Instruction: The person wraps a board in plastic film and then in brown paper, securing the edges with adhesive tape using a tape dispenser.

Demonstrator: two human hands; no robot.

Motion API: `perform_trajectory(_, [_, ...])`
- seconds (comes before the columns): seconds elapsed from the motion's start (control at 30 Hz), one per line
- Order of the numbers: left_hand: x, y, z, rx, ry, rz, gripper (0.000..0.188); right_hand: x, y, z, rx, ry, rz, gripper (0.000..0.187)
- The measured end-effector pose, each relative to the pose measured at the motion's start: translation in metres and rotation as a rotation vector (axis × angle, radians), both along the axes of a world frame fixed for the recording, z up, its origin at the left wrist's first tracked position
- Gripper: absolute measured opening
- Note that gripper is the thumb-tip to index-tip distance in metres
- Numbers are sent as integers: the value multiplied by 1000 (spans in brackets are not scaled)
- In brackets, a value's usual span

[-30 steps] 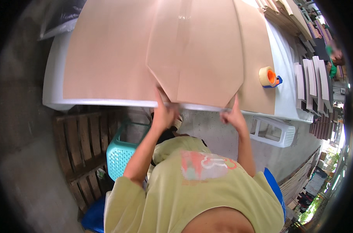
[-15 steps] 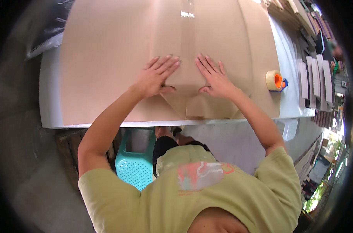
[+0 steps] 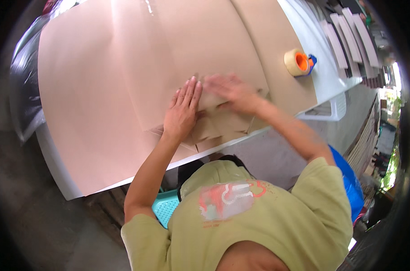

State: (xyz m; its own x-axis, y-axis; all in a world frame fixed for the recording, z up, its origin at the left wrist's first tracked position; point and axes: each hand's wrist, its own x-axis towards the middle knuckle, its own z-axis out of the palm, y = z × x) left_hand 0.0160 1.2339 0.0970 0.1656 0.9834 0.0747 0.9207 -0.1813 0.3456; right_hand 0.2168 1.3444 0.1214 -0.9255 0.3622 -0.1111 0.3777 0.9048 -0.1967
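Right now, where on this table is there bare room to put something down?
Only the white table strip past the tape roll, between cardboard and the table's edge. Cardboard covers the rest; its left stretch is flat and free. Crowded at the folded flaps under left hand and right hand.

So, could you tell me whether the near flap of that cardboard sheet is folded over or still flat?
Folded over: the flap lies on the cardboard sheet, under the left hand and right hand.

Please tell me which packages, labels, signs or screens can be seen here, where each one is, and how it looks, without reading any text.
Flattened cardboard box: spread over the white table, large tan sheet; both hands press its folded flaps.
Stacked cardboard pieces: upper right beyond the table, pale narrow strips.
Printed patch: on the person's green shirt, red and white.
No signs or screens in view.
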Motion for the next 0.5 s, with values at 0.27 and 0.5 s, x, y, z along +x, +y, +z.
perform_trajectory(0.27, [21,3,13,8,180,24,68,106,29,-4,-40,26,-389,81])
perform_trajectory(0.5, [23,7,12,119,208,37,68,96,-5,16,115,-11,-19,67])
